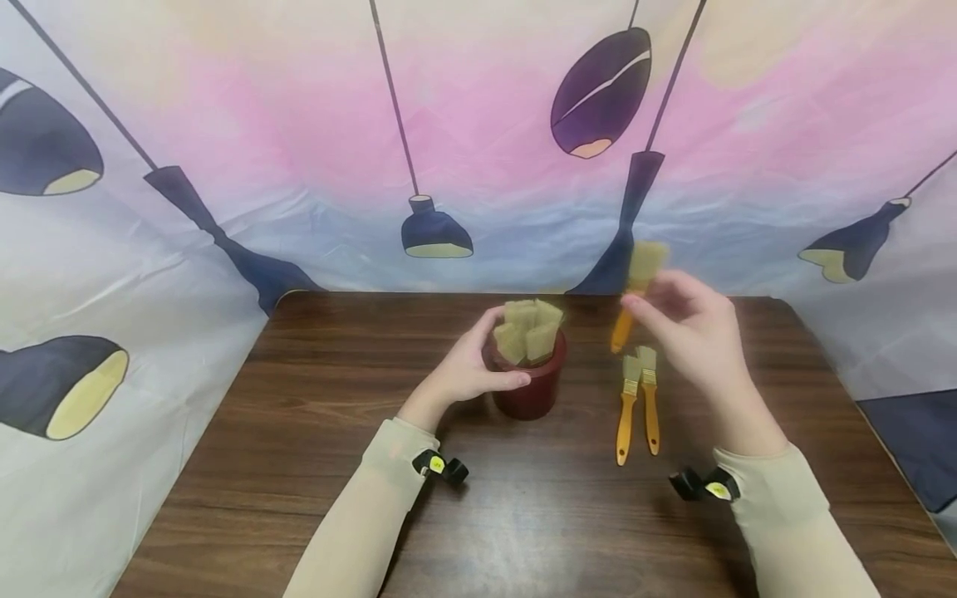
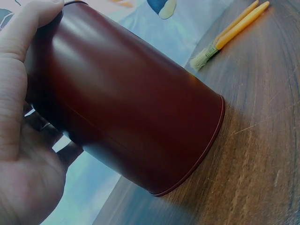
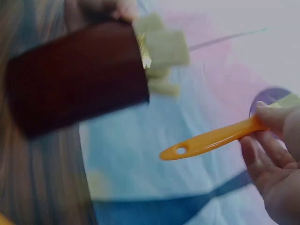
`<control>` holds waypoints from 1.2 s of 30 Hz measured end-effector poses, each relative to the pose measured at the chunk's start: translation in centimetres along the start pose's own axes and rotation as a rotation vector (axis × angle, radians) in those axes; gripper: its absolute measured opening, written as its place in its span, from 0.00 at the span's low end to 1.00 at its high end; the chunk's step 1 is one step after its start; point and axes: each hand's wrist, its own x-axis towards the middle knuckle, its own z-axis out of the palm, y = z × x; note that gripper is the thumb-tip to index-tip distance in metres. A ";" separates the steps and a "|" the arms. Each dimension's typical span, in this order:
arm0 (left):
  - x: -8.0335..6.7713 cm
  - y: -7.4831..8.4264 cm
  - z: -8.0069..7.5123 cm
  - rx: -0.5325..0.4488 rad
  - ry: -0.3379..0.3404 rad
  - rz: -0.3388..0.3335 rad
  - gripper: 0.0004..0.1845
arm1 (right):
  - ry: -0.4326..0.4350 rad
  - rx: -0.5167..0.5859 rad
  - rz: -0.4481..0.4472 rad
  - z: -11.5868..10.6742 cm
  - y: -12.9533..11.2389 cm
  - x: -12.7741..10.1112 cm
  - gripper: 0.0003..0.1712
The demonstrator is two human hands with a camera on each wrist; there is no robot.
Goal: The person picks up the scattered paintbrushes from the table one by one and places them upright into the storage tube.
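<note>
A dark red cylindrical cup (image 1: 527,394) stands upright on the table, holding several paintbrushes (image 1: 529,328) with their pale bristles up. My left hand (image 1: 474,361) grips the cup near its rim, thumb at the front. To the right, my right hand (image 1: 695,328) pinches a paintbrush (image 3: 211,140) in the air, bristles up and orange handle pointing down. Below that hand, two more paintbrushes (image 1: 626,407) lie side by side on the table, their bristle ends away from me. In the left wrist view the cup (image 2: 122,98) fills the middle and hides its contents.
The brown wooden table (image 1: 314,465) reaches back to a cloth backdrop (image 1: 336,124) printed with hanging lamps. A small black camera is strapped to each wrist over pale sleeves (image 1: 351,515).
</note>
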 end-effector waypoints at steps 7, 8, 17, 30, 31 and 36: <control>0.0 0.1 0.0 -0.014 -0.009 -0.008 0.51 | 0.019 0.231 -0.052 3.6 -2.8 1.7 0.11; 0.0 0.1 0.0 -0.018 -0.011 -0.008 0.51 | 0.013 0.250 -0.059 4.0 -3.0 1.8 0.11; 0.0 0.0 -0.1 -0.002 -0.010 -0.003 0.52 | -0.038 0.172 -0.069 6.8 -2.4 1.9 0.11; -0.1 0.1 -0.2 0.047 0.004 -0.007 0.51 | -0.149 0.002 -0.142 8.0 -0.8 1.1 0.07; -0.1 0.1 -0.2 0.046 0.004 -0.008 0.51 | -0.146 -0.008 -0.145 7.9 -0.8 1.1 0.08; -0.1 0.1 -0.2 0.058 0.008 -0.007 0.52 | -0.112 0.018 -0.126 7.5 -0.9 1.4 0.09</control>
